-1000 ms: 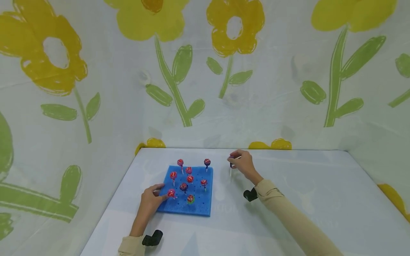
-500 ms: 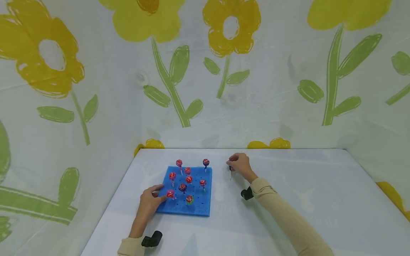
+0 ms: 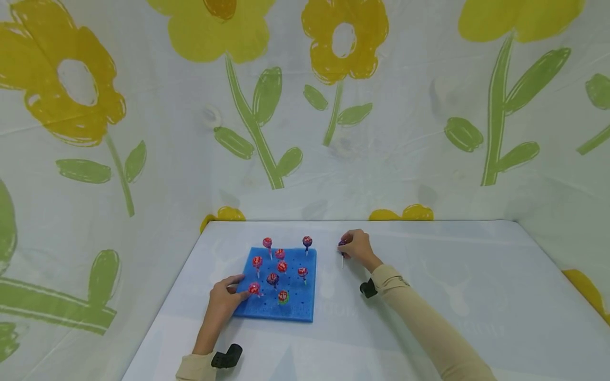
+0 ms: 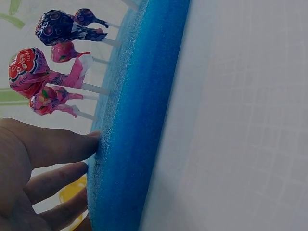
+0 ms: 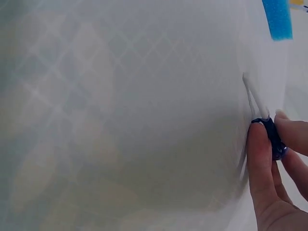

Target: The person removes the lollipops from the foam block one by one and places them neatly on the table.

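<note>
In the head view, a blue foam board [image 3: 293, 312] with small holes holds several wrapped lollipops upright on their sticks. My left hand [image 3: 224, 296] rests at the board's left edge, beside a pink lollipop [image 3: 254, 288]. In the left wrist view its thumb [image 4: 72, 144] and fingers touch the foam's edge. Right of the board, my right hand [image 3: 358, 247] pinches a dark blue-purple lollipop [image 5: 273, 137] by its wrapped part between thumb and fingers. Its white stick [image 5: 255, 94] points down, the tip close over the white table; the fingers partly hide the candy.
The white table [image 3: 457, 301] meets a flower-printed cloth wall [image 3: 405, 159] at the back and sides. A dark purple lollipop [image 3: 307, 241] stands at the board's far right corner. Black wrist cameras [image 3: 226, 355] sit at both cuffs.
My right hand has come down slightly with the lollipop, bringing the stick nearer the table. The left hand and the board stay in place; the head view shifted a little.
</note>
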{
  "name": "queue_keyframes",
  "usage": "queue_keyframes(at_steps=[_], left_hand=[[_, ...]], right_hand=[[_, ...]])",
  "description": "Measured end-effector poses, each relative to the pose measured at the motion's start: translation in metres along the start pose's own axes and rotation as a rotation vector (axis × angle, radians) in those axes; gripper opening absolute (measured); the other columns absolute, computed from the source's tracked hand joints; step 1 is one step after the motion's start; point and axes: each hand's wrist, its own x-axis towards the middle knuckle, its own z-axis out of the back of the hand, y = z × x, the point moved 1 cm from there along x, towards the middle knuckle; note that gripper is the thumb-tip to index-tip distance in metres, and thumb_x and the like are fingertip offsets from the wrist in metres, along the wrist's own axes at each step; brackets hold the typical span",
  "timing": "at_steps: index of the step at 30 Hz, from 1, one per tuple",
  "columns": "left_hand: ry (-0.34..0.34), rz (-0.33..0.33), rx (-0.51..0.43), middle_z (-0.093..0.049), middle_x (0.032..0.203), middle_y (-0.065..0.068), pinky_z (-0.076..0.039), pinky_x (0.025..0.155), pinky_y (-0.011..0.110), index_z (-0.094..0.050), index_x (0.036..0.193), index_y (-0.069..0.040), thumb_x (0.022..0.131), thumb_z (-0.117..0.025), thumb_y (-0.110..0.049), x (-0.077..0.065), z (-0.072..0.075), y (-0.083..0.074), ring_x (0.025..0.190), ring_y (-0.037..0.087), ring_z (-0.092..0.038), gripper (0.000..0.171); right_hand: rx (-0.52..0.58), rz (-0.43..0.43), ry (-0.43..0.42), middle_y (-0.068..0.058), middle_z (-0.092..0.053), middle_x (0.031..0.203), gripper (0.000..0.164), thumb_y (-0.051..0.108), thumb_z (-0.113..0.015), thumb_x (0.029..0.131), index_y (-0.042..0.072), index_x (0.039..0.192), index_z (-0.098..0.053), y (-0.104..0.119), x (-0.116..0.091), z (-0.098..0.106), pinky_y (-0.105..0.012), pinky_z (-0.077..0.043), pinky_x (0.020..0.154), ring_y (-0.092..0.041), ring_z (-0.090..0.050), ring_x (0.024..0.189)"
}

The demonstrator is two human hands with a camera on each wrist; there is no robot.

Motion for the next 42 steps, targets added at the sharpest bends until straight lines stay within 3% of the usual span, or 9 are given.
queue_keyframes(at_steps=[7,27,34,42], left_hand=[[0.001,-0.011,-0.017,-0.058,0.119,0.028,-0.049,0.087,0.054,-0.059,0.122,0.004,0.08,-0.069,-0.004,-0.001,-0.002,0.001,0.108,0.042,-0.055,0.045],[-0.003,0.019,0.0,-0.056,0.121,0.027,-0.049,0.088,0.053,-0.058,0.124,0.003,0.082,-0.069,-0.005,0.0,-0.004,0.001,0.108,0.041,-0.053,0.044],[-0.008,0.012,0.006,-0.056,0.122,0.027,-0.049,0.088,0.053,-0.058,0.124,0.003,0.082,-0.07,-0.005,0.001,-0.003,-0.001,0.109,0.043,-0.052,0.045],[-0.014,0.036,0.005,-0.054,0.124,0.028,-0.049,0.089,0.052,-0.059,0.124,0.002,0.082,-0.069,-0.005,0.001,-0.002,0.001,0.111,0.044,-0.051,0.044]], right_hand=[[-0.05,-0.022,-0.035,-0.016,-0.064,0.091,0.025,0.005,-0.074,0.08,-0.003,0.101,-0.063,0.0,0.002,0.0,-0.026,-0.056,0.059,-0.021,-0.062,0.07],[-0.084,0.014,-0.029,-0.017,-0.057,0.097,0.032,0.011,-0.074,0.081,-0.002,0.106,-0.058,-0.003,0.0,0.008,-0.029,-0.055,0.06,-0.022,-0.061,0.069],[-0.174,0.118,-0.071,-0.018,-0.061,0.104,0.03,0.014,-0.073,0.082,-0.001,0.105,-0.061,0.004,-0.003,0.017,-0.042,-0.051,0.08,-0.031,-0.056,0.093],[-0.155,0.252,-0.062,-0.024,-0.061,0.105,0.03,0.007,-0.072,0.081,-0.005,0.106,-0.062,0.019,-0.008,0.025,-0.043,-0.052,0.08,-0.032,-0.06,0.088]])
